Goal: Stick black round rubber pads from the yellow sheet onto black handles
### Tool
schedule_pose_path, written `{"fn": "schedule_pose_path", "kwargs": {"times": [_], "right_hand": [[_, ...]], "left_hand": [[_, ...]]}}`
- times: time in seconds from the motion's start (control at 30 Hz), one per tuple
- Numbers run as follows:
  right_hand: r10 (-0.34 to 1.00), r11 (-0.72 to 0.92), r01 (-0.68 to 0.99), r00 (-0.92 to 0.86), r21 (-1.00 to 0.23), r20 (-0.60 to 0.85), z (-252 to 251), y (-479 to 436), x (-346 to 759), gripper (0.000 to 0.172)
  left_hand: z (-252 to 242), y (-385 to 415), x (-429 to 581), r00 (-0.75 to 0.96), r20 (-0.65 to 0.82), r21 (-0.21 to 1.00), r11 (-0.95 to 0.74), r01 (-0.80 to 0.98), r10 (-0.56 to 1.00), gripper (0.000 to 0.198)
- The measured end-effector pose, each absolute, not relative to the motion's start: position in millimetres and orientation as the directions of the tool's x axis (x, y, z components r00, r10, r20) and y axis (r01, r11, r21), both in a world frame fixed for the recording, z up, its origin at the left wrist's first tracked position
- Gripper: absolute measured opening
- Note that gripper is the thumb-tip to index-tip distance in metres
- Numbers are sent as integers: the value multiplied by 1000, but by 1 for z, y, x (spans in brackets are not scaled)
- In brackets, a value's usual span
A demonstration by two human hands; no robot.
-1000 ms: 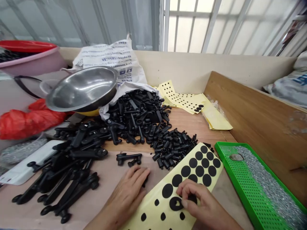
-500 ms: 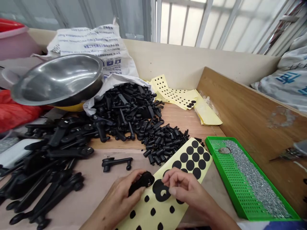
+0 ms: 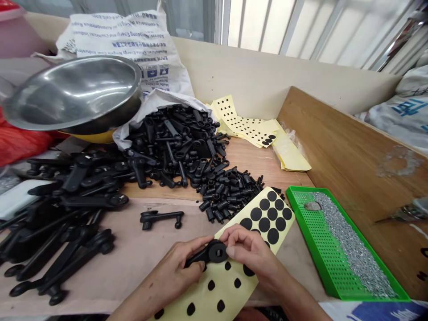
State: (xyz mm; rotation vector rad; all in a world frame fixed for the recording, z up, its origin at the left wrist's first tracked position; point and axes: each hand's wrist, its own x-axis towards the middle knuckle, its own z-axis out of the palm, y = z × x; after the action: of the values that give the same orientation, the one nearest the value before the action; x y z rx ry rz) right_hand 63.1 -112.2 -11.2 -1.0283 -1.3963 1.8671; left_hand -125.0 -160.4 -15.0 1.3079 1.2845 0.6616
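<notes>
My left hand point(image 3: 182, 263) is closed around a black plastic crank handle point(image 3: 205, 254), whose round end points right. My right hand point(image 3: 245, 247) has its thumb and fingers pinched at the right edge of that round end; a black ring sticker appears to lie on it, partly hidden by the fingertips. Under both hands lies a yellow sheet point(image 3: 230, 285) with black round stickers. Another black crank handle point(image 3: 162, 218) rests on the table beyond my left hand.
Black handles point(image 3: 80, 191) are piled at left, and more spill from a white sack point(image 3: 160, 100). Small black cylinders point(image 3: 230, 194) lie in the middle. A steel bowl point(image 3: 76, 93) stands back left. At right, a green tray point(image 3: 321, 249) holds small metal parts.
My right hand has moved from above the sheet up to the round end of the handle. The ring sticker has moved with it. My left hand has brought the handle slightly right.
</notes>
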Motion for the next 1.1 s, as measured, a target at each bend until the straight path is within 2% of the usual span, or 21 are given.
{"fn": "schedule_pose_path", "kwargs": {"times": [0.43,0.73,1.1], "right_hand": [[804,-225,49,-554,-973,-214,-15,-111,63,13],[806,-194,57,-561,-979,-192,-20,-110,62,9],[814,-198,62,-546,-978,-200,-18,-110,61,8]], "left_hand": [[-11,-160,-125,277,-314,916,213,340,908,57],[-11,-161,-124,277,-312,917,212,338,909,43],[-7,-160,-123,257,-310,897,192,398,915,43]]}}
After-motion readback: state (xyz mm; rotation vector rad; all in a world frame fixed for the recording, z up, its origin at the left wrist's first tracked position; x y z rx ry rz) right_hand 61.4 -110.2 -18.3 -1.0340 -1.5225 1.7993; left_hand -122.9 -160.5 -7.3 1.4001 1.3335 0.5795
